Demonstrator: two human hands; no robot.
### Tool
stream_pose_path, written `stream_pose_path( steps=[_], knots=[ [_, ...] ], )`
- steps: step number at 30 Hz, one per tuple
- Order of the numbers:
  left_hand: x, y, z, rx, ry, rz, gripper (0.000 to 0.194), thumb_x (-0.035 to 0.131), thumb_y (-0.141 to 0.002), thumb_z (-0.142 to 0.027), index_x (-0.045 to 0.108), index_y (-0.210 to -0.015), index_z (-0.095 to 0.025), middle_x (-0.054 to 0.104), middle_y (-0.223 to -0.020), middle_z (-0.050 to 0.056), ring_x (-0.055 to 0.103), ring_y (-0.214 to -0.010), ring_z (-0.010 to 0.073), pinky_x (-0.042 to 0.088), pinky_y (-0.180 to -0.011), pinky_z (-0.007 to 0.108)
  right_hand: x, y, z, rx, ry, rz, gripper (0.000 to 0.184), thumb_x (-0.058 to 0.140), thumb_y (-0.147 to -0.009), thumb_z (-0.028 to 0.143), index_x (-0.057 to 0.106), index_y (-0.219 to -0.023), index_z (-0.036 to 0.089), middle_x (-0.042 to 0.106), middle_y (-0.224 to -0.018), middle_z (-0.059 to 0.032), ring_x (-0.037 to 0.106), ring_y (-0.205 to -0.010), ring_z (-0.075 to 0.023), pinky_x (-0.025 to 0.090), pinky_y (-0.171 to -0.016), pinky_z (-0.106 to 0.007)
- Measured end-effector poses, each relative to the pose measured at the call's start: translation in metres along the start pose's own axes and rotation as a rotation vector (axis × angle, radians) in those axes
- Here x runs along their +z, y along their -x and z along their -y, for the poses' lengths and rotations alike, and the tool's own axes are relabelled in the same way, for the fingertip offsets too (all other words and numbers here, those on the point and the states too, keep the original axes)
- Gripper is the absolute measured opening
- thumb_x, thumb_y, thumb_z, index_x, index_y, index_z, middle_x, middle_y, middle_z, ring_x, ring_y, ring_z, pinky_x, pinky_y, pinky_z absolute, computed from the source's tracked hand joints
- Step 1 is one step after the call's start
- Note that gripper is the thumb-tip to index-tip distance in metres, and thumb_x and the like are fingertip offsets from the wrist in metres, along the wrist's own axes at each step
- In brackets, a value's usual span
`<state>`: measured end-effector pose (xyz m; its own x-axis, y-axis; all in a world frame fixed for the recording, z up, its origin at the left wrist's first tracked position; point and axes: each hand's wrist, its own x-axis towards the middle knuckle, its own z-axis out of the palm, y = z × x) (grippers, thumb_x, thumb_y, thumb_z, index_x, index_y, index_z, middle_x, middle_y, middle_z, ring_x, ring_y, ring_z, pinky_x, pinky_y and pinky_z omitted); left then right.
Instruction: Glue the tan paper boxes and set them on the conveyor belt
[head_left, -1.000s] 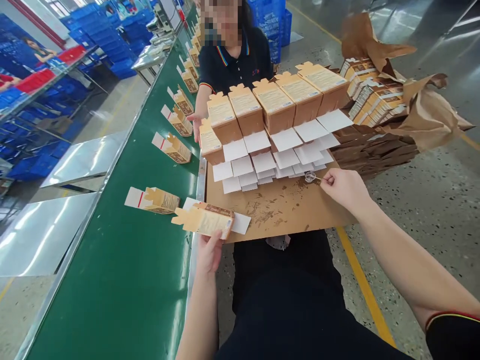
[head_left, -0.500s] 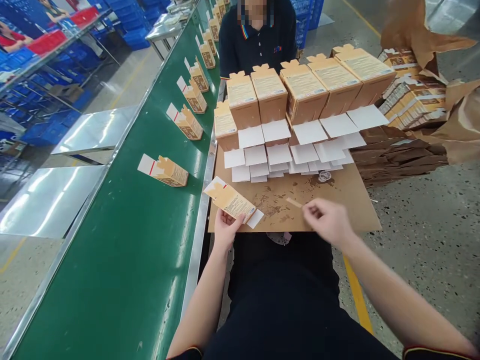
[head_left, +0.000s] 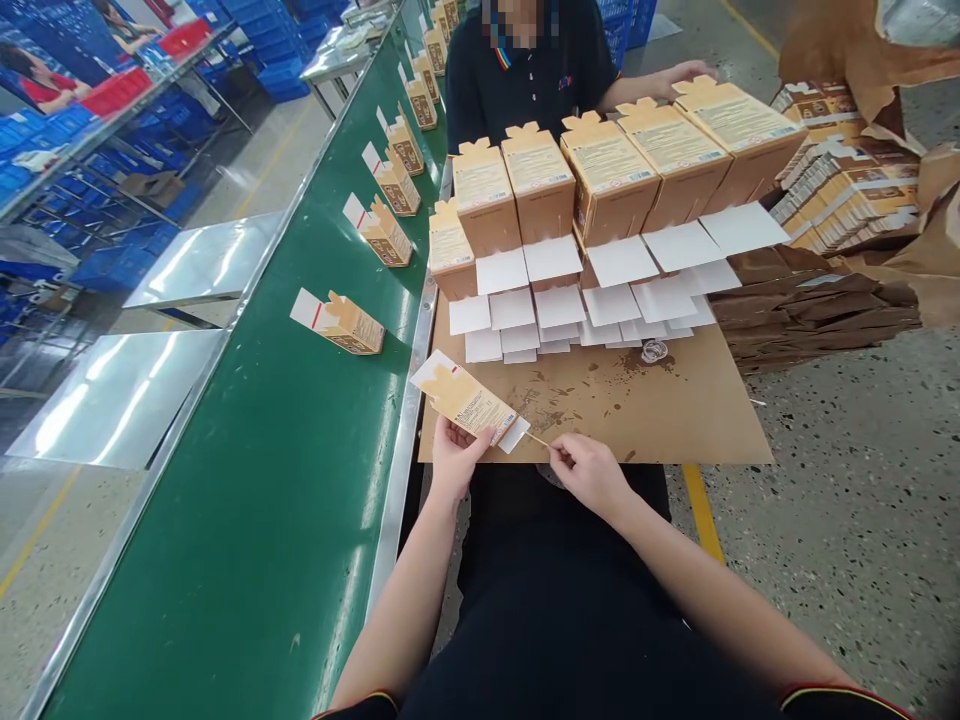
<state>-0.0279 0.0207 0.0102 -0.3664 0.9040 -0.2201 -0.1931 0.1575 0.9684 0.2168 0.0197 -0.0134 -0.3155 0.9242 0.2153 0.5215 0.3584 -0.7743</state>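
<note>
My left hand (head_left: 454, 458) grips a partly flattened, tan-and-white printed carton (head_left: 471, 405), its tabbed end pointing up and left. A white end flap (head_left: 515, 434) sticks out at its lower right. In my right hand (head_left: 589, 470) a thin, light brown stick (head_left: 538, 440) is pinched between thumb and fingers; its tip reaches the carton's flap end, and I cannot tell whether it touches. Under both hands lies a brown cardboard sheet (head_left: 705, 410) with dark stains. Rows of standing cartons (head_left: 611, 185), white flaps hanging toward me, fill its far part.
On my left runs a green conveyor belt (head_left: 247, 520) carrying a line of opened cartons (head_left: 352, 325). A co-worker (head_left: 525, 85) sits across the table, one hand near the far cartons. Bundled flat cartons (head_left: 855, 185) lie on brown paper (head_left: 817, 305) at right.
My right hand has moved left, bringing the stick to the carton's flap end. My left hand keeps holding the carton. The co-worker's arm now reaches out behind the standing cartons.
</note>
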Motion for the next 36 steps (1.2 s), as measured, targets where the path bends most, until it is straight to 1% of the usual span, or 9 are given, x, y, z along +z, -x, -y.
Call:
stream_pose_path(
  steps=[6, 14, 18, 21, 25, 29, 33, 34, 36],
  knots=[
    [0.007, 0.013, 0.002, 0.128, -0.201, -0.009, 0.081, 0.108, -0.060, -0.031, 0.066, -0.129, -0.022, 0.075, -0.131, 0.014, 0.073, -0.132, 0.0373, 0.056, -0.118, 0.053, -0.021, 0.003, -0.005, 0.116, -0.084, -0.159, 0.024, 0.061, -0.102, 0.029, 0.069, -0.080, 0.026, 0.071, -0.071, -0.0028, 0.066, -0.062, -0.0180, 0.059, -0.063, -0.030],
    [0.008, 0.022, 0.006, 0.182, -0.397, 0.029, 0.060, 0.103, -0.065, -0.029, 0.073, -0.116, -0.022, 0.079, -0.118, 0.014, 0.079, -0.115, 0.0392, 0.063, -0.104, 0.053, -0.037, 0.020, 0.002, 0.139, -0.122, -0.218, 0.023, 0.064, -0.101, 0.029, 0.071, -0.080, 0.025, 0.073, -0.070, -0.0023, 0.068, -0.059, -0.0174, 0.059, -0.060, -0.029],
    [0.006, 0.018, 0.008, 0.184, -0.433, 0.013, 0.059, 0.104, -0.063, -0.031, 0.075, -0.114, -0.024, 0.081, -0.114, 0.013, 0.079, -0.113, 0.0396, 0.063, -0.104, 0.055, -0.036, 0.017, 0.006, 0.123, -0.130, -0.212, 0.025, 0.064, -0.101, 0.032, 0.070, -0.078, 0.026, 0.073, -0.069, -0.0030, 0.068, -0.059, -0.0183, 0.060, -0.059, -0.030],
    [-0.021, 0.006, 0.002, 0.201, -0.436, -0.129, 0.061, 0.105, -0.061, -0.034, 0.074, -0.113, -0.023, 0.081, -0.115, 0.014, 0.079, -0.116, 0.0404, 0.062, -0.109, 0.058, -0.039, 0.014, 0.006, 0.101, -0.131, -0.248, 0.024, 0.063, -0.100, 0.031, 0.071, -0.078, 0.027, 0.073, -0.070, -0.0028, 0.067, -0.058, -0.0180, 0.060, -0.059, -0.030],
    [-0.093, -0.028, -0.030, 0.253, -0.391, -0.491, 0.073, 0.107, -0.056, -0.038, 0.069, -0.117, -0.023, 0.079, -0.121, 0.012, 0.075, -0.127, 0.0419, 0.052, -0.121, 0.063, -0.046, 0.012, 0.005, 0.142, -0.138, -0.274, 0.024, 0.066, -0.100, 0.036, 0.073, -0.079, 0.027, 0.073, -0.069, -0.0028, 0.066, -0.056, -0.0183, 0.060, -0.056, -0.030],
    [-0.151, -0.068, -0.061, 0.306, -0.292, -0.610, 0.085, 0.108, -0.049, -0.027, 0.061, -0.120, -0.024, 0.074, -0.132, 0.011, 0.068, -0.141, 0.0386, 0.047, -0.127, 0.059, -0.049, 0.002, 0.003, 0.140, -0.166, -0.267, 0.026, 0.068, -0.099, 0.040, 0.073, -0.078, 0.027, 0.073, -0.067, -0.0022, 0.067, -0.055, -0.0182, 0.061, -0.056, -0.030],
    [-0.167, -0.079, -0.062, 0.175, -0.315, -0.583, 0.085, 0.107, -0.046, -0.023, 0.055, -0.113, -0.024, 0.071, -0.127, 0.011, 0.066, -0.142, 0.0406, 0.044, -0.129, 0.063, -0.053, -0.005, 0.002, 0.112, -0.157, -0.294, 0.028, 0.068, -0.099, 0.041, 0.073, -0.076, 0.027, 0.072, -0.066, -0.0019, 0.067, -0.055, -0.0179, 0.060, -0.055, -0.030],
    [-0.168, -0.074, -0.060, 0.205, -0.340, -0.611, 0.085, 0.107, -0.049, -0.026, 0.054, -0.115, -0.024, 0.068, -0.132, 0.012, 0.062, -0.146, 0.0417, 0.040, -0.131, 0.064, -0.057, -0.003, 0.001, 0.111, -0.152, -0.315, 0.027, 0.068, -0.099, 0.041, 0.074, -0.077, 0.027, 0.072, -0.066, -0.0020, 0.068, -0.055, -0.0183, 0.060, -0.055, -0.030],
    [-0.166, -0.062, -0.059, 0.431, -0.378, -0.761, 0.079, 0.102, -0.062, -0.034, 0.052, -0.123, -0.026, 0.061, -0.143, 0.012, 0.053, -0.154, 0.0414, 0.033, -0.135, 0.064, -0.066, 0.004, -0.003, 0.126, -0.133, -0.358, 0.026, 0.069, -0.100, 0.042, 0.075, -0.079, 0.027, 0.072, -0.066, -0.0019, 0.068, -0.054, -0.0191, 0.061, -0.055, -0.031]
  ],
)
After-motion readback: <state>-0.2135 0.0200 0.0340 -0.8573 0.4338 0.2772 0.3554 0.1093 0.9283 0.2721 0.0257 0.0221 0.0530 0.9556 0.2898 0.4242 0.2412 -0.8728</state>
